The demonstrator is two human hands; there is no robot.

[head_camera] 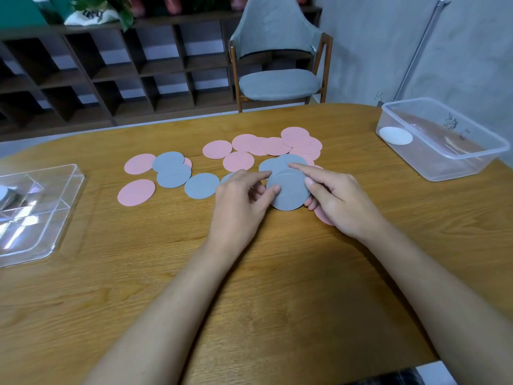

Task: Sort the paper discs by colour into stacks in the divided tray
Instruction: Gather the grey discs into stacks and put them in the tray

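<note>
Pink and grey paper discs lie scattered across the middle of the wooden table (pixel 277 273). Both hands hold a small stack of grey discs (pixel 288 190) just above the table: my left hand (pixel 238 201) pinches its left edge, and my right hand (pixel 336 198) cups its right side with the forefinger stretched over the top. A pink disc (pixel 323 216) lies partly under my right hand. More grey discs (pixel 173 169) and pink discs (pixel 136 191) lie to the left, and several pink discs (pixel 273 145) overlap behind the hands. The clear divided tray (pixel 55 218) sits at the left edge with grey discs (pixel 4 194) in a far compartment.
A clear plastic tub (pixel 444 157) stands at the table's right side with a white disc (pixel 395 135) inside. A grey chair (pixel 277 65) is behind the table, and dark wooden shelves (pixel 111 73) line the back wall.
</note>
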